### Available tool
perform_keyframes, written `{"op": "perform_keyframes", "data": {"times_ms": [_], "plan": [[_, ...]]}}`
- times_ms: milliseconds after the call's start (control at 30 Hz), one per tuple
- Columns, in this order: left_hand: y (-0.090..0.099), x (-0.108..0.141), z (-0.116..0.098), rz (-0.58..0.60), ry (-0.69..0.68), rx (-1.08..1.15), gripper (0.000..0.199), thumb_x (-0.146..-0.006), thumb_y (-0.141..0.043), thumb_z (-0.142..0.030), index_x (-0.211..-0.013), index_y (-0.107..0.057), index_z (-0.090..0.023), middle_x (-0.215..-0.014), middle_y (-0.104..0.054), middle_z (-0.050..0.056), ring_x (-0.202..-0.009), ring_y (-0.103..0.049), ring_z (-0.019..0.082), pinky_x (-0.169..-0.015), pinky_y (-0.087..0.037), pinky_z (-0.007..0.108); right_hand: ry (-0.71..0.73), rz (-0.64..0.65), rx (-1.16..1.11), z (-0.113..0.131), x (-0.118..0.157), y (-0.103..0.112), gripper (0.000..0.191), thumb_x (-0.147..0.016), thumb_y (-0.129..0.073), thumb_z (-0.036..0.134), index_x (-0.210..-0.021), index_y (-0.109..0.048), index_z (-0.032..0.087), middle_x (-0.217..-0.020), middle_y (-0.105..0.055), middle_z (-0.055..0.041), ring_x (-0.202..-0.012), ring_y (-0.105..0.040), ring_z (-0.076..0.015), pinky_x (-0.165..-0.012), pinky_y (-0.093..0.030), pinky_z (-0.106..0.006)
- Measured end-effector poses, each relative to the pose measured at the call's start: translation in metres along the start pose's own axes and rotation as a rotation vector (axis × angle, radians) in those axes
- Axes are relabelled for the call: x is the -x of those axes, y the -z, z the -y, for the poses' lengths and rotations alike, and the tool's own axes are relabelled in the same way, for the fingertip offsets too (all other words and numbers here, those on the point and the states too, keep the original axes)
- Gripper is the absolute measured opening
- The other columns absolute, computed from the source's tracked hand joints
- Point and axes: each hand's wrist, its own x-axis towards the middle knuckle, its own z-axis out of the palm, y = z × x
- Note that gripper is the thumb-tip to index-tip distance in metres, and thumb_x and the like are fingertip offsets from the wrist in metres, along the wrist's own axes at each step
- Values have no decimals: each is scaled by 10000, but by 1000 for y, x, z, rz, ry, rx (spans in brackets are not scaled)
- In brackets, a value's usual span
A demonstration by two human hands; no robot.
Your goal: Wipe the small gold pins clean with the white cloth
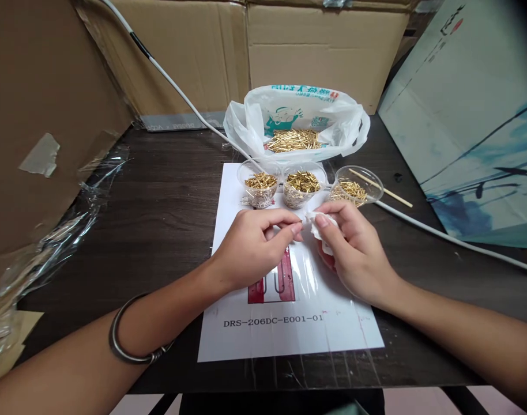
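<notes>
Both hands meet above a printed white sheet [345,334], fingertips close together but apart. My left hand [257,245] pinches thumb against fingers; whatever sits at the tips is too small to make out. A crumpled white tissue [320,228] is gripped in my right hand [354,251], one end pointing at the left fingertips. Just beyond stand three clear plastic cups of small brass-coloured metal pins: a left cup [260,199], a middle cup [296,199] and a right cup [369,178], the last partly behind my right hand.
Behind the cups, a white plastic bag [248,124] lies open with many longer brass-coloured pins [293,140]. A thin wooden stick [397,197] leans out of the right cup. A white cable [454,237] crosses the dark table [160,196]. Cardboard [181,63] walls the back and left.
</notes>
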Motion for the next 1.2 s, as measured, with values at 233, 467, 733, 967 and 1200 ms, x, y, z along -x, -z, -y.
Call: {"op": "perform_keyframes", "data": {"times_ms": [233,467,733,967,1200], "plan": [[0,-1,-1,22,-23,14,192,-886,-533,-287,-888,-698,-190,-855,-713,-3,-838,-652,140,-795,-490,252,-132,78,-37,8,-8,4,283,-905,-512,396,-1079,-632,207,-584,-505,18,-610,-508,-130,-530,-373,-250],[0,-3,-1,41,-26,1,195,-882,-536,-272,-927,-703,-183,-843,-711,10,-833,-655,148,-804,-498,269,-109,189,-97,7,-7,9,311,-936,-453,415,-844,-647,191,-633,-503,32,-503,-419,-54,-470,-323,-211],[0,-3,-1,29,-38,-44,214,-888,-518,-287,-900,-697,-170,-836,-710,19,-783,-642,140,-752,-487,254,-142,110,-152,8,-9,6,219,-894,-536,390,-957,-623,198,-619,-516,46,-437,-431,-52,-412,-340,-203],[0,-3,-2,48,-37,-69,226,-882,-524,-301,-887,-702,-162,-842,-714,30,-784,-637,147,-743,-493,256,-111,68,-132,6,-11,6,167,-872,-576,358,-943,-550,208,-795,-576,17,-523,-494,-58,-454,-380,-203],[0,-2,-2,35,-18,-79,226,-879,-525,-297,-897,-705,-161,-844,-715,40,-800,-644,158,-750,-492,265,-37,89,13,8,-13,7,117,-879,-568,301,-884,-558,184,-875,-599,-20,-750,-563,-104,-590,-432,-223]]}}
